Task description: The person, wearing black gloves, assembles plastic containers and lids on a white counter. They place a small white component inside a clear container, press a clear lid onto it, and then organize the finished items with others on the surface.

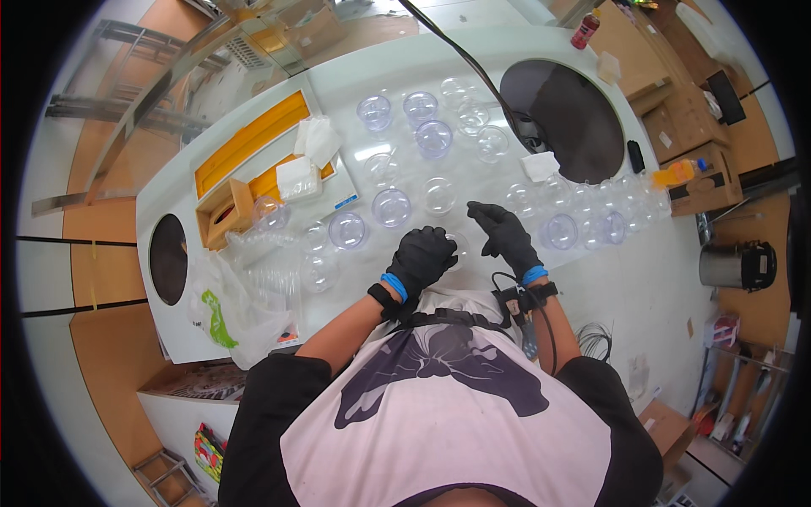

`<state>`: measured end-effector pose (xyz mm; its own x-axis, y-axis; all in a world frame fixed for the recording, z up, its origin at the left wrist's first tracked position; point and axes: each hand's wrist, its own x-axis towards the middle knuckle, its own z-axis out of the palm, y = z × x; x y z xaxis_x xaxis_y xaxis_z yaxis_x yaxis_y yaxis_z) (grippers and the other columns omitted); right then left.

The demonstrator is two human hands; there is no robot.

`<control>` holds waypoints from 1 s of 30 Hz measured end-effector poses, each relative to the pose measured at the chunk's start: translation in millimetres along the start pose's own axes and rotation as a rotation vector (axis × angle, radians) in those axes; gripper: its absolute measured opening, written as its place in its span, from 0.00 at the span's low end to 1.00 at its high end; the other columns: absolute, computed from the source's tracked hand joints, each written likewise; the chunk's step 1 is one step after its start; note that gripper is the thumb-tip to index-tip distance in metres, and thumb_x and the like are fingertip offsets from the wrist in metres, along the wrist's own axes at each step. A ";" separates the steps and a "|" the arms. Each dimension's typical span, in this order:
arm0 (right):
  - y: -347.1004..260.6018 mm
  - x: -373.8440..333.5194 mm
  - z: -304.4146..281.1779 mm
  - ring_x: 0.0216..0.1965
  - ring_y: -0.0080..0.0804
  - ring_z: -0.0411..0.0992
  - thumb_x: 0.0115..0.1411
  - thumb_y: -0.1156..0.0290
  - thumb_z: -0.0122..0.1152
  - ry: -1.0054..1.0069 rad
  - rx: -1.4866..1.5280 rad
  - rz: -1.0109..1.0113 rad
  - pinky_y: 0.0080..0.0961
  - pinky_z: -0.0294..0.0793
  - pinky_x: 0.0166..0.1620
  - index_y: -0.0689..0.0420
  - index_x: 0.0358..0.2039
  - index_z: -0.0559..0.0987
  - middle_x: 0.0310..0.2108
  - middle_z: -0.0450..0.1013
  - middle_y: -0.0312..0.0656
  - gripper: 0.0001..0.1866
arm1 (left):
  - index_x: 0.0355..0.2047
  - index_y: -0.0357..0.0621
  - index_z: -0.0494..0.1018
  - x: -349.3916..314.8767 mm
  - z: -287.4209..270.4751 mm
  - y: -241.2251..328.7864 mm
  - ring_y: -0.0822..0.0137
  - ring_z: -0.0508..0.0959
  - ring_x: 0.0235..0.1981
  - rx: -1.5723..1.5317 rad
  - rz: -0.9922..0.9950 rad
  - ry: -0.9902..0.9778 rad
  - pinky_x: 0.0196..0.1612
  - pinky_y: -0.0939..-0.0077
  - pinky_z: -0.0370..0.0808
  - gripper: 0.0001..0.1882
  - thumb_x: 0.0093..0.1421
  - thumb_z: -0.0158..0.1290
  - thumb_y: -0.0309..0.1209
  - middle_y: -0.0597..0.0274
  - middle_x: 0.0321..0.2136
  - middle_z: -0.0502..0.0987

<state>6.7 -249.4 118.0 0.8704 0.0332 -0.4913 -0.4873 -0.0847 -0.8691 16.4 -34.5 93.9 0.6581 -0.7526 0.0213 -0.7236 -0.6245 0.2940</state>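
Note:
Both my hands wear black gloves with blue bands at the wrists. Close to the table's front edge, my left hand (425,257) is closed on a clear round plastic container (457,251), which is partly hidden by the fingers. My right hand (504,234) is just to the right of it, its fingers and thumb apart and nothing visible between them. Similar clear containers stand ahead on the white table (405,76): one (439,195) is between the hands, and a purple-tinted one (391,208) is beyond my left hand.
More clear containers (583,207) line the right side, with a dark round opening (566,118) behind them. At left are a wooden tissue box (224,213), white tissues (299,179), stacked clear cups (270,270) and a plastic bag (232,308). A black cable (460,51) crosses the far side.

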 end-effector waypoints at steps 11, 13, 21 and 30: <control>31.7 12.2 -0.5 0.33 0.31 0.79 0.65 0.57 0.60 -0.006 -0.167 -0.051 0.26 0.78 0.35 0.57 0.45 0.83 0.40 0.81 0.41 0.18 | 0.28 0.47 0.76 -12.3 -2.9 9.8 0.57 0.77 0.29 -0.009 -0.060 0.014 0.29 0.59 0.73 0.14 0.58 0.57 0.44 0.57 0.26 0.74; 29.6 23.2 3.4 0.37 0.35 0.79 0.64 0.55 0.61 -0.005 -0.360 -0.120 0.29 0.78 0.40 0.57 0.44 0.83 0.40 0.81 0.42 0.19 | 0.25 0.47 0.76 -20.4 -5.8 8.7 0.56 0.77 0.27 -0.070 -0.044 0.032 0.28 0.59 0.73 0.14 0.58 0.57 0.44 0.57 0.23 0.74; 22.0 45.5 46.1 0.30 0.31 0.78 0.58 0.51 0.69 -0.091 -0.720 -0.273 0.28 0.78 0.38 0.57 0.42 0.85 0.38 0.81 0.43 0.22 | 0.22 0.47 0.76 -34.0 -5.6 3.2 0.56 0.77 0.25 -0.070 -0.061 0.088 0.27 0.58 0.72 0.15 0.57 0.58 0.44 0.57 0.21 0.74; 54.6 70.2 44.5 0.30 0.31 0.76 0.58 0.55 0.69 -0.042 -0.626 -0.331 0.27 0.76 0.38 0.56 0.37 0.86 0.31 0.80 0.43 0.17 | 0.25 0.47 0.77 -28.6 -14.7 7.5 0.56 0.77 0.29 -0.067 -0.109 0.035 0.30 0.59 0.72 0.13 0.58 0.57 0.43 0.57 0.24 0.74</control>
<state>38.1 -207.3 33.6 0.9562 0.1938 -0.2196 -0.0544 -0.6192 -0.7834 -4.8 -14.6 109.6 0.7397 -0.6727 0.0183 -0.6327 -0.6859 0.3594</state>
